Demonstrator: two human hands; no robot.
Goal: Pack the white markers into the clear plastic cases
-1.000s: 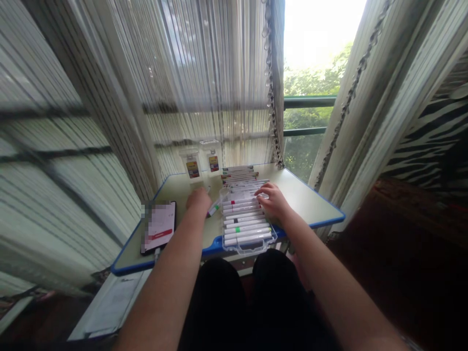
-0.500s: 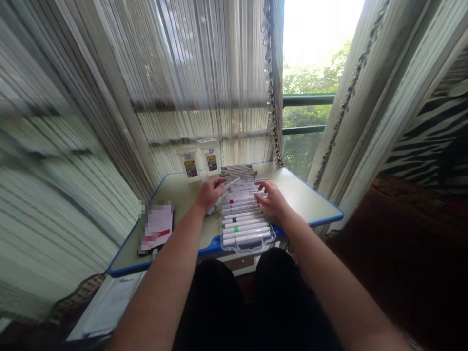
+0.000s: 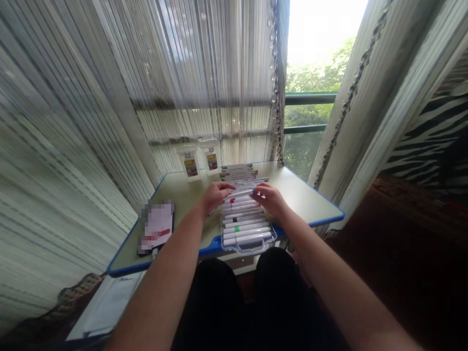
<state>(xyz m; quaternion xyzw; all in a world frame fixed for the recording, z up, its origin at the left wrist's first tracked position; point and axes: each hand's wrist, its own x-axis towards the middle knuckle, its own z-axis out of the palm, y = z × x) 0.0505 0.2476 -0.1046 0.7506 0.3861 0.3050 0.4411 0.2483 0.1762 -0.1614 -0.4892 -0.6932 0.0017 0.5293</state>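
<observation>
A white marker (image 3: 241, 194) with a blue end lies crosswise between my two hands. My left hand (image 3: 215, 196) is closed on its left end. The fingertips of my right hand (image 3: 269, 196) pinch the blue end at the right. Beneath them is a clear plastic case (image 3: 249, 250) with a handle at its near edge. White markers (image 3: 246, 230) lie side by side in it, some with green, red or dark bands. Farther back, more markers (image 3: 239, 170) lie in a row on the table.
Two clear lidded containers (image 3: 190, 168) with labels stand at the back left of the blue-edged table (image 3: 309, 202). A phone-like device (image 3: 158, 226), partly blurred out, lies at the left with a cable. Papers (image 3: 109, 304) are below the left edge. Striped curtains (image 3: 197, 73) hang behind.
The marker in my left hand has come down and turned nearly level over the case. My right hand has closed from an open pose onto its blue end.
</observation>
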